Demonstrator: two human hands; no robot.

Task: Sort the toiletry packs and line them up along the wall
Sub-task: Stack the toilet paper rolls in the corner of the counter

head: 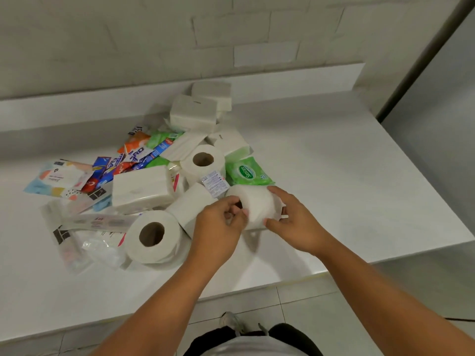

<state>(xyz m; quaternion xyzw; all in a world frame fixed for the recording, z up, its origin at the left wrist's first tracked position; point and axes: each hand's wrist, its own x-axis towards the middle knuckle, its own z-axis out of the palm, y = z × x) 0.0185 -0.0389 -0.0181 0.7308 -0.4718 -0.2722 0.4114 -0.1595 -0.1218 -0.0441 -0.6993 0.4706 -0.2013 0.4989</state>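
Note:
A heap of toiletry packs lies on the white counter (347, 176). A white toilet roll (257, 204) lies on its side at the near right of the heap, and both hands hold it. My left hand (221, 227) curls its fingers at the roll's left end. My right hand (293, 222) wraps round its right side. Other rolls lie close by: one (151, 235) to the left, one (203, 160) behind. A green wipes pack (246, 172) sits just beyond the held roll. White tissue packs (142, 188) (195, 113) and coloured sachets (133, 158) fill the heap.
The tiled wall (231, 34) with a low white ledge (282, 75) runs along the back of the counter. Clear plastic packs (84, 235) lie at the heap's near left. The counter's front edge (257, 286) drops to a tiled floor, and its right side ends near a grey panel (437, 98).

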